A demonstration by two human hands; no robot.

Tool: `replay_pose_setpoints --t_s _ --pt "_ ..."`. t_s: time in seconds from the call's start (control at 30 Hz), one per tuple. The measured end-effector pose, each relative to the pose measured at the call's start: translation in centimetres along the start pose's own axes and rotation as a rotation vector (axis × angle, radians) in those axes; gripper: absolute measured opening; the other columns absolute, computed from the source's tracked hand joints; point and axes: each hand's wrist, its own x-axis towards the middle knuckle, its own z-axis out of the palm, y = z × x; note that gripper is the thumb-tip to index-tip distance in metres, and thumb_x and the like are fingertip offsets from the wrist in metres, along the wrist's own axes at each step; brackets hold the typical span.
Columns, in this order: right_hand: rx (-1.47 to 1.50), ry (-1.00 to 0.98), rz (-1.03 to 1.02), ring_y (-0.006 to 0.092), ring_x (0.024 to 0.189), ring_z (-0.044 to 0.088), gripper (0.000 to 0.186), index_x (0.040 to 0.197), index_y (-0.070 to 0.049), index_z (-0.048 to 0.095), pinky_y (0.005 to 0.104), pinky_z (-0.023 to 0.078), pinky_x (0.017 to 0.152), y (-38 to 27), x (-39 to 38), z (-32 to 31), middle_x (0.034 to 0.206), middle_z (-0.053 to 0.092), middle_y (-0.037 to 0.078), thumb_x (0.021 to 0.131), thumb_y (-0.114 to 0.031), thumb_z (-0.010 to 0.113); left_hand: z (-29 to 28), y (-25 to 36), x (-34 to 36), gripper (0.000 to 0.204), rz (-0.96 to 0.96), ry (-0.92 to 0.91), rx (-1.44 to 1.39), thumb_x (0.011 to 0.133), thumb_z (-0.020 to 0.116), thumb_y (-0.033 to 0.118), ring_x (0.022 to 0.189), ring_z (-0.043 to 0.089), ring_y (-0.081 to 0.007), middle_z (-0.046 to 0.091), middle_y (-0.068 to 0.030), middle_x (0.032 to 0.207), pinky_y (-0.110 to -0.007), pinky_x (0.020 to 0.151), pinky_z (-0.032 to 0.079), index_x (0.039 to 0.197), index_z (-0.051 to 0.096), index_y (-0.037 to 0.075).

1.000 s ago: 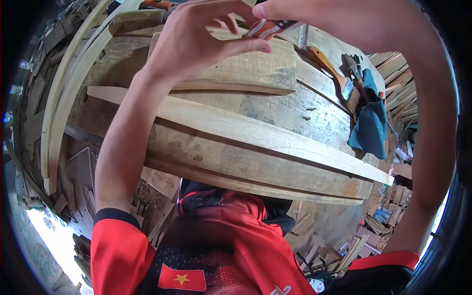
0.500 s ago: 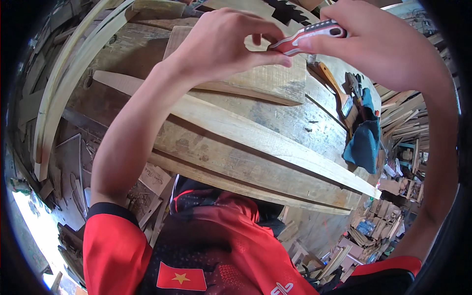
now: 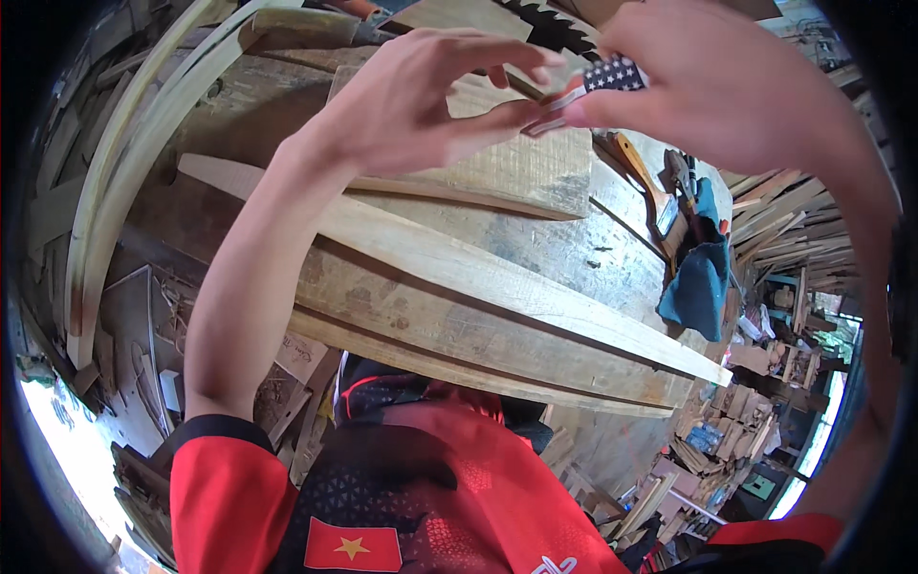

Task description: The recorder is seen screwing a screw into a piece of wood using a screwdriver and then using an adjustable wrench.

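Observation:
My right hand (image 3: 688, 105) grips a small handheld tool (image 3: 612, 78) with a handle patterned in stars and red-and-white stripes. My left hand (image 3: 430, 100) is raised beside it, fingers apart and slightly blurred, its thumb at the tool's narrow end; whether they touch is hard to tell. Below both hands lies a thick pale board (image 3: 516, 172) on the worn wooden bench (image 3: 459, 220). A long tapered strip of light wood (image 3: 526, 306) runs across the bench, nearer my body.
A brush (image 3: 636, 172), metal hand tools (image 3: 681, 177) and a teal cloth (image 3: 693, 287) lie at right. Curved timbers (image 3: 115, 191) span the left. A toothed dark piece (image 3: 555, 29) is at the back. Wood scraps (image 3: 727, 430) pile around the bench.
Both hands and the tool have shifted rightward since a second ago. My left fingers have spread from around the tool's end, and more of the starred side of the handle now shows.

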Motion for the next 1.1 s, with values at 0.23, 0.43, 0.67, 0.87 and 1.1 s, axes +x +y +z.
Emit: replay_pose_setpoints --t_s 0.23,0.43,0.67,0.87,1.1 --pt "0.332 -0.084 0.121 0.0316 0.088 0.065 0.057 0.108 0.002 0.069 0.043 0.051 0.074 0.1 -0.7 1.9 0.103 0.065 0.018 0.092 -0.053 0.071 -0.4 -0.7 -1.1 0.034 -0.199 0.013 0.245 0.102 0.051 0.023 0.105 0.068 -0.0333 0.072 -0.0161 0.113 -0.042 0.092 0.053 0.127 0.068 0.007" --pt "-0.487 0.593 -0.466 0.019 0.072 0.067 0.049 0.123 -0.008 0.06 0.034 0.051 0.059 -0.4 -0.9 2.6 0.093 0.06 0.004 0.086 -0.035 0.077 -0.3 -0.3 -1.3 0.029 -0.375 0.003 0.383 0.098 0.053 0.019 0.103 0.066 -0.0363 0.071 -0.0168 0.108 -0.045 0.092 0.052 0.118 0.069 0.006" --pt "0.634 -0.504 0.215 0.0134 0.065 0.058 0.044 0.114 -0.008 0.066 0.027 0.04 0.053 1.1 4.5 -1.6 0.089 0.061 0.002 0.09 -0.042 0.077 0.2 -0.5 -1.6 0.028 -0.444 -0.073 0.471 0.095 0.052 0.013 0.093 0.068 -0.0363 0.072 -0.0177 0.095 -0.047 0.084 0.053 0.115 0.069 0.005" --pt "0.096 0.386 -0.301 0.0178 0.087 0.066 0.048 0.118 -0.005 0.06 0.035 0.047 0.062 0.6 0.7 1.5 0.097 0.063 0.007 0.087 -0.036 0.079 0.3 -1.0 -1.1 0.027 -0.426 -0.091 0.454 0.096 0.053 0.015 0.092 0.068 -0.0355 0.072 -0.0172 0.092 -0.047 0.083 0.053 0.112 0.07 0.003" --pt "-0.063 0.355 -0.341 0.0156 0.072 0.066 0.036 0.11 -0.008 0.065 0.0324 0.049 0.06 -0.8 1.1 2.9 0.077 0.064 0.004 0.092 -0.038 0.074 0.2 -0.6 -1.6 0.026 -0.27 0.067 0.397 0.096 0.055 0.017 0.095 0.068 -0.036 0.072 -0.0171 0.093 -0.046 0.084 0.053 0.11 0.07 0.001"
